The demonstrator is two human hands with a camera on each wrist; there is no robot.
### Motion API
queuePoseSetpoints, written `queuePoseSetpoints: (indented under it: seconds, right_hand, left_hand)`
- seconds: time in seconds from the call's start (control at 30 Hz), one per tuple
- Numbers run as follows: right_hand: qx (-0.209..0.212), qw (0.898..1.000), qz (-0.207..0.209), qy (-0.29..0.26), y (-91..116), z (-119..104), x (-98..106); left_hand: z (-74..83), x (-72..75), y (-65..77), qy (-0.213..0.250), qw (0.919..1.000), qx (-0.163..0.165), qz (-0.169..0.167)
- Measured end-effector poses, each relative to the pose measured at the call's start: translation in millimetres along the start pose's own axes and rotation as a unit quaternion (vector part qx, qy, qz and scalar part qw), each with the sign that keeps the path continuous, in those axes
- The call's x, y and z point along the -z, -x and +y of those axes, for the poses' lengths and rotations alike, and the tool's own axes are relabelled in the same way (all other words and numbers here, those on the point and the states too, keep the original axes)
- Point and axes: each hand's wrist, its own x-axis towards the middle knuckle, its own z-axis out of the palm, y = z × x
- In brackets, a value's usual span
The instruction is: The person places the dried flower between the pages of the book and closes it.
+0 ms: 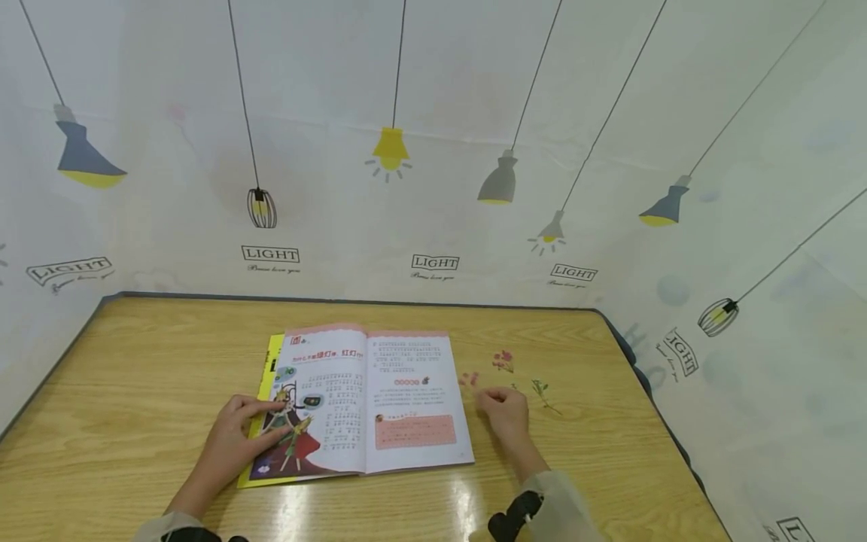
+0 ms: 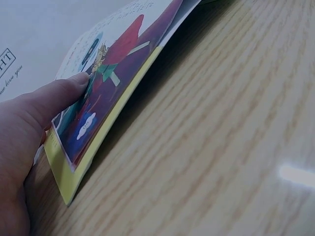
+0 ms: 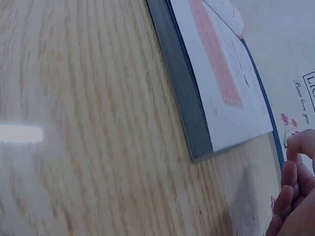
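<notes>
An open book (image 1: 415,395) with illustrated and printed pages lies on the wooden table. My left hand (image 1: 237,433) rests on the lower left page, thumb and fingers spread over the picture; in the left wrist view its thumb (image 2: 64,96) presses the page near the yellow cover edge. Just right of the book, my right hand (image 1: 506,412) pinches the thin stem of a small pink dried flower (image 3: 289,119) between thumb and forefinger, its other fingers curled. Past that hand lie another pink dried flower (image 1: 503,360) and a green leafy sprig (image 1: 539,388).
The wooden table (image 1: 169,339) has a dark edge along its back. Behind it hangs a pale wall covering (image 1: 325,188) printed with lamps. A dark band (image 1: 524,512) circles the right sleeve.
</notes>
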Motion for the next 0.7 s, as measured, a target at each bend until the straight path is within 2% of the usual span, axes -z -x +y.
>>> queuePoseSetpoints:
  seconds: [0.2, 0.43, 0.7]
  right_hand:
    - [-0.008, 1.0, -0.003, -0.008, 2.8, -9.0, -14.3]
    - [-0.035, 0.999, 0.0, -0.029, 7.6, -21.8, -34.2]
    - [-0.082, 0.996, 0.026, 0.032, 15.7, -35.1, -53.2]
  left_hand:
    - [-0.8, -1.3, 0.6, -0.007, 0.9999, -0.009, 0.012]
    - [-0.1, -0.6, 0.6, -0.005, 0.9999, -0.006, 0.009]
    - [0.2, -0.5, 0.6, -0.008, 1.0, -0.003, 0.005]
